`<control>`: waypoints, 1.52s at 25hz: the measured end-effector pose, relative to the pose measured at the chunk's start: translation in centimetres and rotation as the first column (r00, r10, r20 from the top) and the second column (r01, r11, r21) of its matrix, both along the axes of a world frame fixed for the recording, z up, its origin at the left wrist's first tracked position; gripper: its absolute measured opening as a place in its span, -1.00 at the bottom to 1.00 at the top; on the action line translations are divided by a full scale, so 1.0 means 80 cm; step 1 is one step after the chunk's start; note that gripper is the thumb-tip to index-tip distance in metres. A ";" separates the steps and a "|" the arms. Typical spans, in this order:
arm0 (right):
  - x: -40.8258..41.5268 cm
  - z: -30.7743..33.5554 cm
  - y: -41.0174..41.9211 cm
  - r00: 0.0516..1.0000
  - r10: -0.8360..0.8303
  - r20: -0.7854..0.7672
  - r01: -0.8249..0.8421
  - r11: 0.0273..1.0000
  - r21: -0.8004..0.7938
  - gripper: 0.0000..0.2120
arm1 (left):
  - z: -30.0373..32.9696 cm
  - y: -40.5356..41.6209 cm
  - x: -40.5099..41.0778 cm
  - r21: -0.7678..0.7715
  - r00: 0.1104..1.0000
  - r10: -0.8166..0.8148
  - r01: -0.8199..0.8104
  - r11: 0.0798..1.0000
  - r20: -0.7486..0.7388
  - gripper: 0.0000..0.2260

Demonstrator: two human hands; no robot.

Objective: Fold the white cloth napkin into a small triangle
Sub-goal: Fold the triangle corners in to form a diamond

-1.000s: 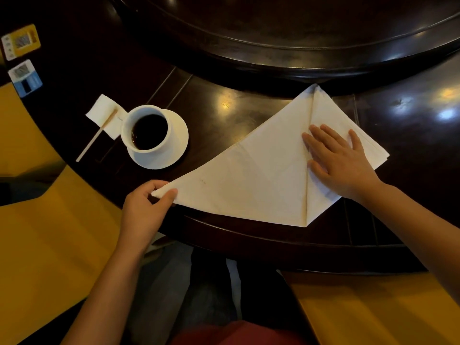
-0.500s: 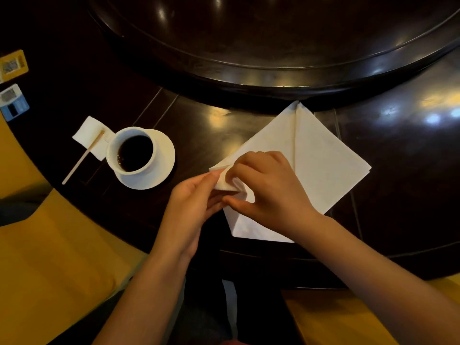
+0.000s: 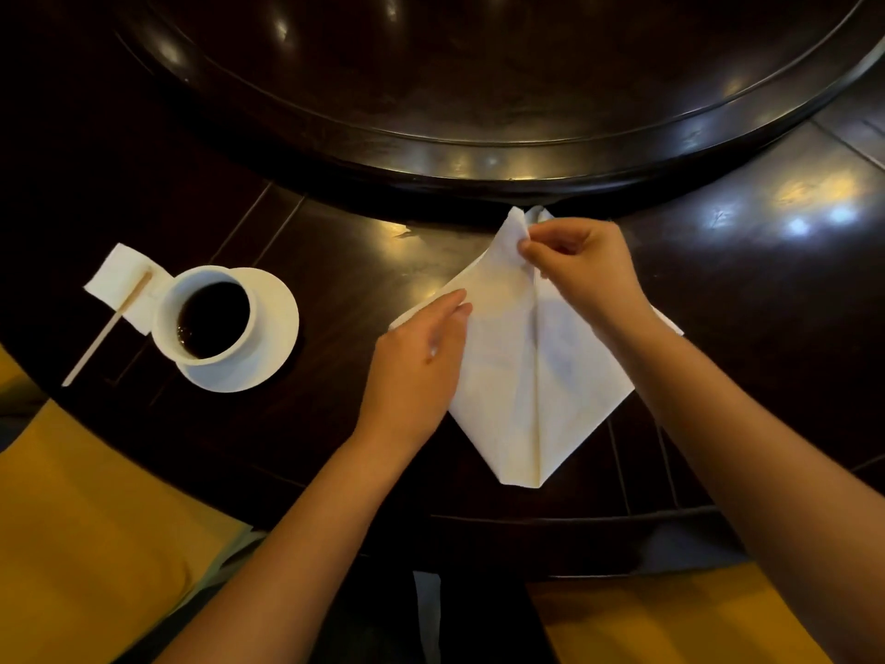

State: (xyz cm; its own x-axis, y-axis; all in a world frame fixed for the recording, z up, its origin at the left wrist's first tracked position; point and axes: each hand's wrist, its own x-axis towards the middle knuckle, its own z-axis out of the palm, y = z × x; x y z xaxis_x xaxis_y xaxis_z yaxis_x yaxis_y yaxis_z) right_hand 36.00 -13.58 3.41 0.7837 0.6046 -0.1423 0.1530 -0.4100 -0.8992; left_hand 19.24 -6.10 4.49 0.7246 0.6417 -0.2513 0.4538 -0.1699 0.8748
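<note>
The white cloth napkin (image 3: 527,371) lies on the dark wooden table (image 3: 335,261) as a diamond shape, both side flaps folded in to a centre seam. My right hand (image 3: 582,270) pinches the far tip of the left flap at the napkin's top corner, lifting it slightly. My left hand (image 3: 421,361) rests flat on the napkin's left edge, fingers together and extended, pressing the cloth down.
A white cup of dark coffee (image 3: 210,318) on a saucer (image 3: 273,328) stands to the left, with a small paper napkin (image 3: 119,285) and wooden stirrer (image 3: 107,328) beside it. A raised round turntable (image 3: 503,151) sits just behind the napkin. Yellow chair seats (image 3: 81,543) flank my lap.
The long left corner of the napkin was folded over to the top point, turning the wide triangle into a diamond. My right hand moved up to the top corner; my left hand now presses the left edge.
</note>
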 end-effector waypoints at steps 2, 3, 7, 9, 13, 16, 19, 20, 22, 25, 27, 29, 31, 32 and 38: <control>0.023 -0.016 0.011 0.999 0.001 0.051 0.003 0.996 -0.084 -0.87 | -0.020 0.003 0.009 0.353 0.974 -0.196 0.224 0.908 -0.115 -0.62; 0.032 -0.024 0.015 0.997 -0.002 0.078 0.011 0.992 -0.123 -0.86 | -0.031 0.004 0.013 0.453 0.944 -0.281 0.330 0.828 -0.174 -0.57; 0.052 -0.052 0.020 0.979 -0.003 0.204 0.049 0.973 -0.224 -0.85 | -0.073 0.000 0.030 0.572 0.786 -0.421 0.618 0.539 -0.452 -0.46; 0.053 -0.062 0.018 0.952 0.005 0.307 0.076 0.965 -0.251 -0.85 | -0.093 -0.003 0.027 0.567 0.742 -0.417 0.670 0.479 -0.525 -0.44; 0.047 -0.069 0.010 0.735 0.157 0.659 0.066 0.951 -0.301 -0.84 | -0.115 -0.002 0.021 0.561 0.719 -0.396 0.694 0.452 -0.571 -0.43; 0.050 -0.071 -0.006 0.430 0.475 0.768 -0.183 0.879 -0.441 -0.67 | -0.117 -0.003 0.021 0.567 0.703 -0.393 0.711 0.416 -0.593 -0.42; 0.064 -0.080 -0.025 0.320 0.773 0.548 -0.326 0.633 -0.702 -0.50 | -0.116 0.003 0.021 0.570 0.685 -0.421 0.728 0.380 -0.595 -0.40; 0.069 -0.085 -0.030 0.347 0.798 0.493 -0.334 0.596 -0.730 -0.48 | -0.116 0.007 0.023 0.570 0.674 -0.447 0.738 0.362 -0.588 -0.40; 0.075 -0.093 -0.036 0.398 0.799 0.451 -0.338 0.584 -0.738 -0.48 | -0.114 0.014 0.033 0.571 0.625 -0.533 0.768 0.291 -0.570 -0.40; 0.077 -0.099 -0.036 0.381 0.803 0.459 -0.350 0.584 -0.732 -0.49 | -0.111 0.018 0.051 0.556 0.471 -0.681 0.824 0.112 -0.560 -0.44; 0.078 -0.101 -0.036 0.386 0.798 0.463 -0.351 0.591 -0.727 -0.49 | -0.112 0.018 0.051 0.532 0.356 -0.743 0.847 0.000 -0.567 -0.45; 0.077 -0.102 -0.034 0.400 0.790 0.465 -0.352 0.601 -0.718 -0.49 | -0.110 0.013 0.036 0.523 0.263 -0.799 0.849 -0.075 -0.542 -0.46; 0.076 -0.101 -0.034 0.402 0.792 0.460 -0.351 0.597 -0.721 -0.49 | -0.105 -0.005 0.012 0.527 0.217 -0.846 0.845 -0.087 -0.488 -0.46; 0.075 -0.101 -0.033 0.403 0.791 0.459 -0.347 0.597 -0.723 -0.49 | -0.104 -0.016 -0.003 0.537 0.209 -0.856 0.838 -0.091 -0.472 -0.46; 0.068 -0.098 -0.034 0.436 0.774 0.460 -0.317 0.610 -0.726 -0.47 | -0.084 -0.056 -0.044 0.615 0.147 -0.882 0.767 -0.183 -0.447 -0.50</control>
